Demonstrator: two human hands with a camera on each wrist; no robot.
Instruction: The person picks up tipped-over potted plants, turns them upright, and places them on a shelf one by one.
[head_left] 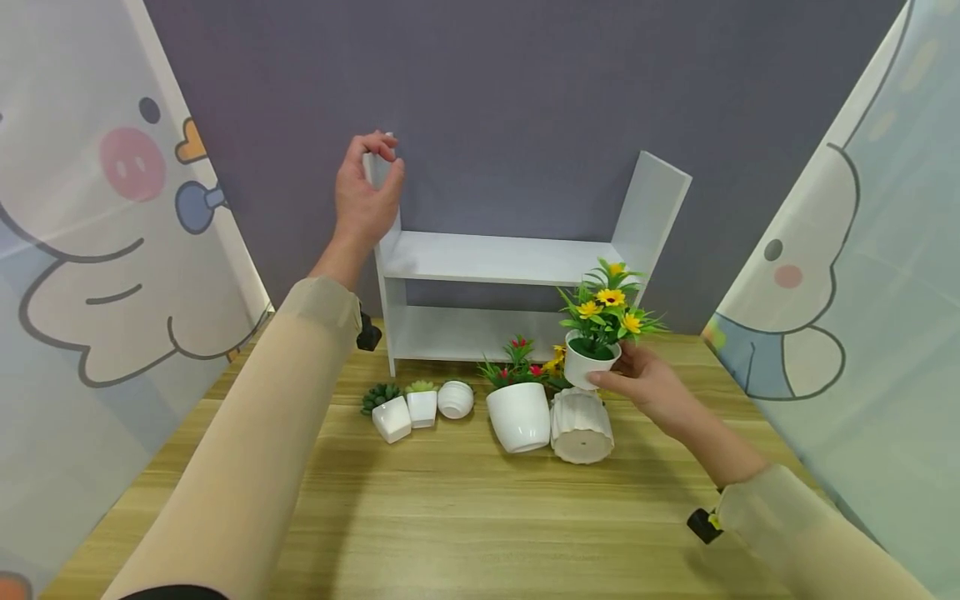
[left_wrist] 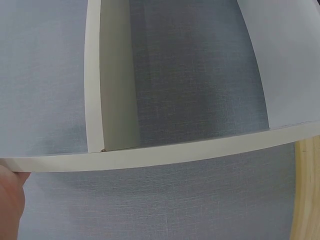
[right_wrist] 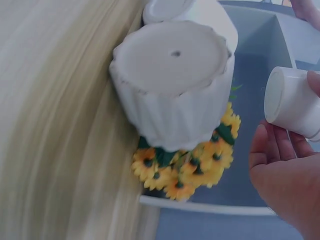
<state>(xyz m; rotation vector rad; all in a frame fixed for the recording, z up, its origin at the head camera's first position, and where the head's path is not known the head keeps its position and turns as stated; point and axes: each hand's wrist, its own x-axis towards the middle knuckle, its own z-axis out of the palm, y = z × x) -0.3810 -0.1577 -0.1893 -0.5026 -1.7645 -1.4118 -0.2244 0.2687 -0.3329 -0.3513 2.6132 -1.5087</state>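
Note:
My right hand (head_left: 660, 392) grips a small white pot (head_left: 581, 367) of yellow artificial flowers (head_left: 609, 297), upright and raised before the shelf's right side. In the right wrist view, fingers curl round the white pot (right_wrist: 292, 100). At the upper left, my left hand (head_left: 367, 196) holds the white shelf (head_left: 487, 257) by the top of its left side panel. The left wrist view shows part of that hand (left_wrist: 10, 200) against the panel's edge (left_wrist: 150, 157). Below the raised pot, a ribbed white pot (head_left: 582, 429) lies tipped over, its yellow flowers (right_wrist: 200, 167) toward the shelf.
Beside the ribbed pot lies a smooth white pot (head_left: 519, 421) with red flowers (head_left: 517, 358). Farther left are small white pots (head_left: 392, 419), some with succulents (head_left: 380, 395). The shelf stands on a wooden table (head_left: 450, 517) against a grey backdrop (head_left: 517, 100), with cartoon-printed sheets (head_left: 795, 275) at both sides.

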